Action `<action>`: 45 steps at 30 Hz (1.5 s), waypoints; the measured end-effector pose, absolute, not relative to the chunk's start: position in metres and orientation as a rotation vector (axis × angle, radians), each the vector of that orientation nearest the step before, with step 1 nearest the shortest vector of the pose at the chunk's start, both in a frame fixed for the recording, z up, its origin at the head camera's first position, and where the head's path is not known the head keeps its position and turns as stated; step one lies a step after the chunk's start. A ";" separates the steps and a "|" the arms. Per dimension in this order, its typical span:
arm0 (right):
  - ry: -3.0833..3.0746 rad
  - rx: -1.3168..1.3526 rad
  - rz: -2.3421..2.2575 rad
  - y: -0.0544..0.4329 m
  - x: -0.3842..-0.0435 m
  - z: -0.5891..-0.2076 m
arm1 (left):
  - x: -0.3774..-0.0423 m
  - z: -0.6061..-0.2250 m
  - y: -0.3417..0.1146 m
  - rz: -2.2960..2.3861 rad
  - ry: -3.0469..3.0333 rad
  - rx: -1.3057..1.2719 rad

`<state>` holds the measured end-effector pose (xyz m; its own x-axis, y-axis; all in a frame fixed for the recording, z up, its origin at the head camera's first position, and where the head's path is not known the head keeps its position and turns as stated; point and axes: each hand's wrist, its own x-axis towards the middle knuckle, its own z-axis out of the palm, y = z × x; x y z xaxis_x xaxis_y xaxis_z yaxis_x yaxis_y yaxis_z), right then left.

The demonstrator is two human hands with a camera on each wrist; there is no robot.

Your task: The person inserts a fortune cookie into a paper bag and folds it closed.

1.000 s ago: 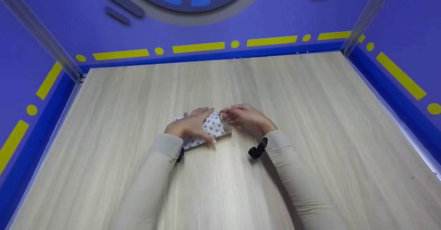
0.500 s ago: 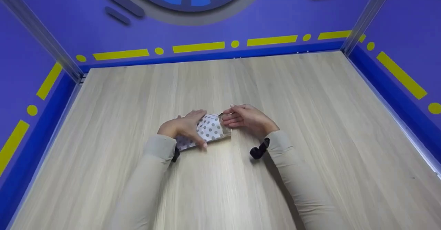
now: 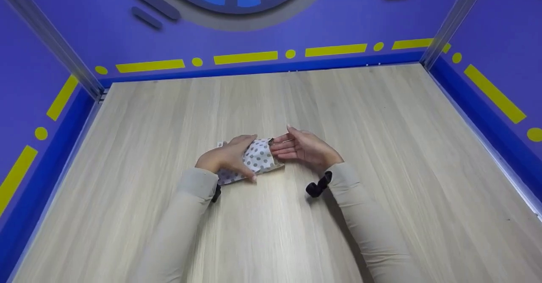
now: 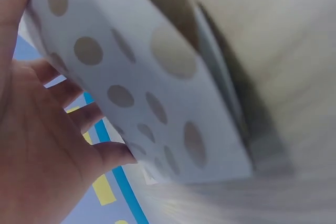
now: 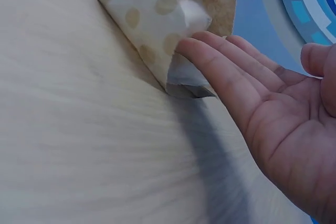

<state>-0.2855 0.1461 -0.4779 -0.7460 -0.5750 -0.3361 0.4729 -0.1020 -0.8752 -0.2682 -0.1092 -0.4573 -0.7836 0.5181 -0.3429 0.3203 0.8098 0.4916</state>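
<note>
A flat white paper bag with grey-beige dots [image 3: 259,158] lies slanted on the table, its torn-looking mouth facing right. Across its left part spreads my left hand [image 3: 228,156], thumb along the near edge and fingers over the far edge, gripping the bag. In the left wrist view the bag [image 4: 126,77] bulges between thumb and fingers. My right hand [image 3: 308,148] holds its fingers straight, palm turned up, thumb raised. Its fingertips [image 5: 191,51] reach right into the mouth in the right wrist view, where a brown inner side shows. The bag's inside is mostly hidden.
The pale wooden table [image 3: 271,232] extends on every side of the hands. Purple-blue panels [image 3: 338,12] with yellow marks wall it in at the back, left and right. A black wrist device [image 3: 318,184] sticks out beneath the right cuff.
My right hand's fingers, curled at the bag's mouth before, have straightened into it, and the thumb has lifted. My left hand has shifted slightly left along the bag.
</note>
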 end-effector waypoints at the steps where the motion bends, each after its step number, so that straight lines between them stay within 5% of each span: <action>1: 1.463 -0.116 -1.916 0.146 -0.285 -0.478 | -0.268 -0.457 -0.109 0.571 2.525 0.629; 26: 1.335 -0.045 -1.968 0.110 -0.278 -0.483 | -0.265 -0.457 -0.101 0.754 2.536 0.623; 45: 1.731 -0.279 -1.787 0.144 -0.276 -0.477 | -0.267 -0.461 -0.098 0.615 2.627 0.716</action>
